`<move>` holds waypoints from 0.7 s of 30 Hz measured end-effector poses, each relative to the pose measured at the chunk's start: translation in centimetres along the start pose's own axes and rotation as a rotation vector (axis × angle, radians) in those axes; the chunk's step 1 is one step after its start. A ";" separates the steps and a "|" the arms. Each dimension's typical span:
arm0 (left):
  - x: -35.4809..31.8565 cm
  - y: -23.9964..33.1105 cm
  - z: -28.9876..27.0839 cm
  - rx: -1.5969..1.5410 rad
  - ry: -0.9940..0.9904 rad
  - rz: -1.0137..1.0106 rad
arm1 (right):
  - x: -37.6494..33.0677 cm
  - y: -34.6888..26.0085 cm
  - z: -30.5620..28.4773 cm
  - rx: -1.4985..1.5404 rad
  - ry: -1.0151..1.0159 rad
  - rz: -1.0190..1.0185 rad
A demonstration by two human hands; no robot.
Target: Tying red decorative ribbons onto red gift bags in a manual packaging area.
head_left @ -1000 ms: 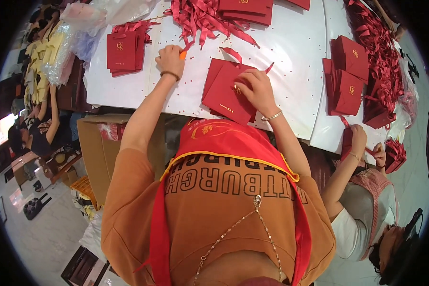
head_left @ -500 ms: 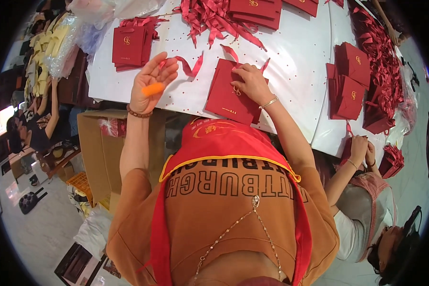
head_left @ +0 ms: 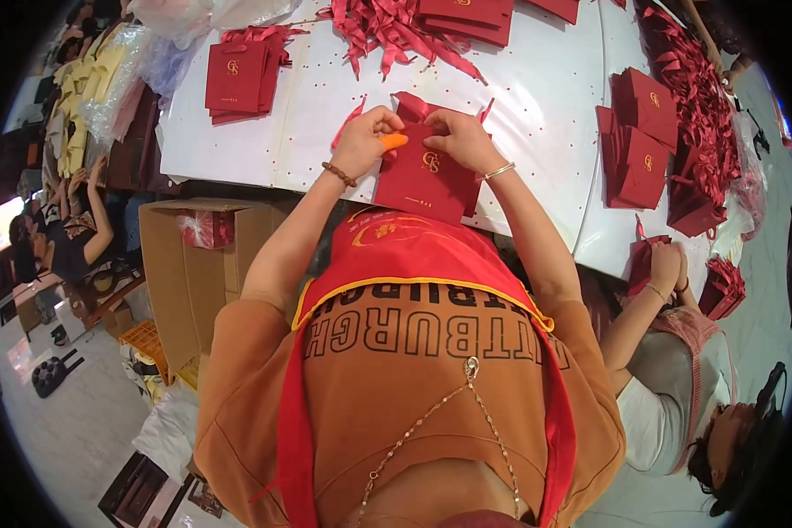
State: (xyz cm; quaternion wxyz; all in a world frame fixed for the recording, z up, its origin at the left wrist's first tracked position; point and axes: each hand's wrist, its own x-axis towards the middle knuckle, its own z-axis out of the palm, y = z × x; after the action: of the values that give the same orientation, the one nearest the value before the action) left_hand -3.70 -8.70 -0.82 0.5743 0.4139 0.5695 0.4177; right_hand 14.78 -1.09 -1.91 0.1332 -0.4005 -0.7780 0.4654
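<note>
Red bag point(head_left: 422, 189) lies on the counter point(head_left: 537, 176), both hands now at its far edge: the left hand point(head_left: 365, 143), raised aside a moment ago, comes in with a red ribbon point(head_left: 348, 125), bringing both to one spot. Its fingers curl closed on the ribbon; the right hand's point(head_left: 468, 141) nearly pinch, on what I can't tell. The bag's ribboned end points away from the wearer, long axis leaning slightly right.

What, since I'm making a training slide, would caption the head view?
Left hand and right hand at the far end of a red bag on a white table.
</note>
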 end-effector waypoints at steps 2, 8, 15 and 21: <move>0.5 -1.0 0.0 0.066 0.036 0.017 | 0.2 0.3 -0.2 -0.004 -0.009 0.020; 0.2 -0.8 1.5 0.456 0.141 0.073 | 0.2 0.4 -0.1 -0.038 -0.139 0.133; 0.3 -1.7 2.3 0.638 0.244 0.253 | 0.1 0.6 0.4 0.006 -0.133 0.129; 0.7 -1.3 2.5 0.792 0.262 0.268 | 0.2 0.9 1.1 -0.053 -0.052 0.058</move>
State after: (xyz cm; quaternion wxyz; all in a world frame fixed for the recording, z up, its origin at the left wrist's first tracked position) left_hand -1.18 -8.43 -2.23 0.2352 0.6159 0.6950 0.2869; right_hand 14.46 -1.37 -3.25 0.0889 -0.4142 -0.7812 0.4586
